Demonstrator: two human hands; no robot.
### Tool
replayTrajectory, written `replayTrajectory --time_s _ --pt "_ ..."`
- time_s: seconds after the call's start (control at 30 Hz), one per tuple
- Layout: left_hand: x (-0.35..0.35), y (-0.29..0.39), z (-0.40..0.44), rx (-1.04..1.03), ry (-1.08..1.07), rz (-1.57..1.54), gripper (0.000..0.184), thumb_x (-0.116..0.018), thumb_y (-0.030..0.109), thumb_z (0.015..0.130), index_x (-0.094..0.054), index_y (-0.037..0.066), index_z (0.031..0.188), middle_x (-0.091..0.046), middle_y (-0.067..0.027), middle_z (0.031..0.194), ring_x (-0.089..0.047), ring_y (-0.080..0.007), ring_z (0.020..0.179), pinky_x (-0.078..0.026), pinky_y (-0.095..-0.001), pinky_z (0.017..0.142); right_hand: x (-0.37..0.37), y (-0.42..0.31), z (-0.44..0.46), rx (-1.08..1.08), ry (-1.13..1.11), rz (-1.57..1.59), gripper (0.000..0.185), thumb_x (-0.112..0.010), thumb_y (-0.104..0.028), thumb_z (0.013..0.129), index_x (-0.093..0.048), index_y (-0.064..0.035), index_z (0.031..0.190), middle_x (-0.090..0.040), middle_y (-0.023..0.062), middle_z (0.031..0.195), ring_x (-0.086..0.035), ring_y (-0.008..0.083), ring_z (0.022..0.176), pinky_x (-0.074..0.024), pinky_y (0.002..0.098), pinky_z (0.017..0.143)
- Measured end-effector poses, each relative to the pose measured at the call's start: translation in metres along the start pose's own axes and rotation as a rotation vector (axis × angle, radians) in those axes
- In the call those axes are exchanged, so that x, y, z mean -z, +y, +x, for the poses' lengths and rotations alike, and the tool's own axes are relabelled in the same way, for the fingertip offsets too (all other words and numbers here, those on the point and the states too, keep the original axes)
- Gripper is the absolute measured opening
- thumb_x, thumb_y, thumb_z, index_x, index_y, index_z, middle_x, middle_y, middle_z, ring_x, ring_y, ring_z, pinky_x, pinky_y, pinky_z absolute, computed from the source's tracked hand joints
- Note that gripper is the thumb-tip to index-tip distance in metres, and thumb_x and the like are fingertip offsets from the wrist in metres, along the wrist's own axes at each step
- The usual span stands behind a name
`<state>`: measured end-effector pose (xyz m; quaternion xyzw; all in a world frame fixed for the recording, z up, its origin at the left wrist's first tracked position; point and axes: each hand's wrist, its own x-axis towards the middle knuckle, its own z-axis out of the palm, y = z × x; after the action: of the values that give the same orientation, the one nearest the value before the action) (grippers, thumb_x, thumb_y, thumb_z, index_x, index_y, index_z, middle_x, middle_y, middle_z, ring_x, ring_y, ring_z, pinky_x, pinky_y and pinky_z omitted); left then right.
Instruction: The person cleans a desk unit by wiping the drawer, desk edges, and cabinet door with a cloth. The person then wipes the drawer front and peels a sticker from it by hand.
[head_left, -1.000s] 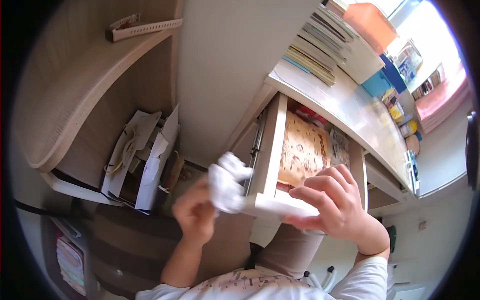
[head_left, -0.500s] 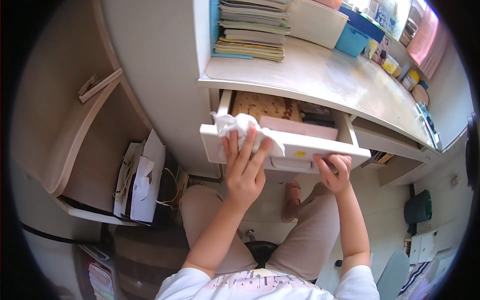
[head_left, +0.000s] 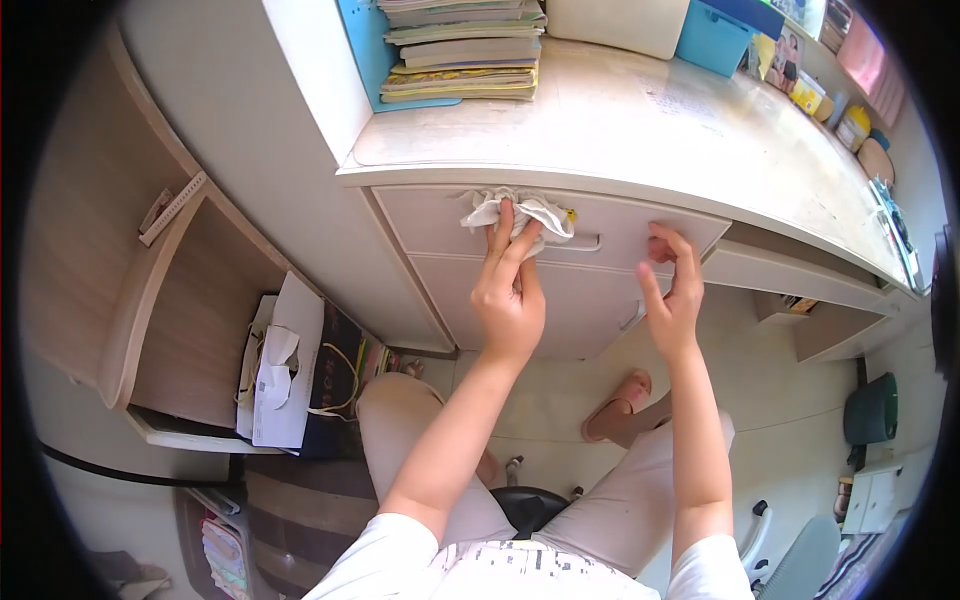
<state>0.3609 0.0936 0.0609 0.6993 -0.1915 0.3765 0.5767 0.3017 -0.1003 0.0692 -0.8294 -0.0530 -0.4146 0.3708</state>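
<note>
A crumpled white cloth (head_left: 545, 217) lies against the upper drawer front (head_left: 425, 222), pressed there by the fingers of my left hand (head_left: 512, 300). It partly covers the drawer's pale handle (head_left: 582, 244), and a small yellow sticker (head_left: 571, 215) shows at its edge. The drawer is pushed in under the desktop (head_left: 600, 130). My right hand (head_left: 676, 290) is at the right part of the drawer front, thumb and fingers curved and apart, holding nothing. Whether its fingertips touch the front I cannot tell. Below is a lower panel (head_left: 490, 300) with its own handle (head_left: 632, 317).
A stack of books (head_left: 460, 60) and a blue bin (head_left: 713, 40) stand on the desktop. To the left, paper bags (head_left: 285, 370) sit beside a curved shelf (head_left: 205, 300). My legs are under the desk edge, near a pink slipper (head_left: 618, 405). A dark green bin (head_left: 870, 408) stands right.
The drawer, pulled out before with its contents showing, is now closed. My left hand and the cloth have moved up with its front. My right hand has let go of the drawer's top edge.
</note>
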Motion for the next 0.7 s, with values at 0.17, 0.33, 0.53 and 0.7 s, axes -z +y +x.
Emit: replayTrajectory --time_s 0.17,0.33,0.53,0.7 --pt "0.006 0.040 -0.040 -0.096 -0.447 -0.163 0.040 -0.057 -0.014 0.081 -0.072 0.005 0.113 -0.065 -0.0176 0.130 -0.064 -0.0313 0.120 -0.051 -0.0381 0.100 -0.023 -0.030 -0.072 -0.494 -0.296 0.778 0.081 -0.056 -0.051 0.098 -0.021 -0.0053 0.156 -0.030 0.0136 0.157 -0.043 0.0296 0.138 -0.0347 0.0399 0.112" --pt "0.013 0.067 -0.062 0.093 -0.653 -0.391 0.037 -0.062 -0.003 0.083 -0.069 0.006 0.119 -0.056 -0.0184 0.142 -0.057 -0.0331 0.128 -0.049 -0.0398 0.103 0.010 -0.061 -0.085 -0.693 -0.011 1.181 0.061 -0.060 -0.030 0.100 -0.034 -0.0042 0.148 -0.051 0.0158 0.141 -0.053 0.0396 0.128 -0.0468 0.0479 0.103" --pt "-0.061 -0.003 -0.131 0.711 -0.513 -0.219 0.040 -0.071 0.016 0.085 -0.062 0.004 0.123 -0.063 -0.0191 0.124 -0.061 -0.0305 0.117 -0.048 -0.0395 0.096 0.063 0.003 -0.150 -1.309 0.506 1.410 0.037 -0.054 -0.026 0.104 -0.051 0.0013 0.128 -0.060 0.0144 0.125 -0.064 0.0314 0.112 -0.0568 0.0389 0.089" --pt "-0.114 -0.018 -0.145 0.652 -0.785 -0.277 0.039 -0.071 0.026 0.085 -0.058 0.003 0.114 -0.063 -0.0187 0.111 -0.060 -0.0335 0.111 -0.047 -0.0423 0.092 0.088 -0.022 -0.157 -1.289 0.548 1.476 0.039 -0.053 -0.018 0.102 -0.046 0.0036 0.133 -0.056 0.0165 0.131 -0.057 0.0339 0.122 -0.0538 0.0422 0.097"
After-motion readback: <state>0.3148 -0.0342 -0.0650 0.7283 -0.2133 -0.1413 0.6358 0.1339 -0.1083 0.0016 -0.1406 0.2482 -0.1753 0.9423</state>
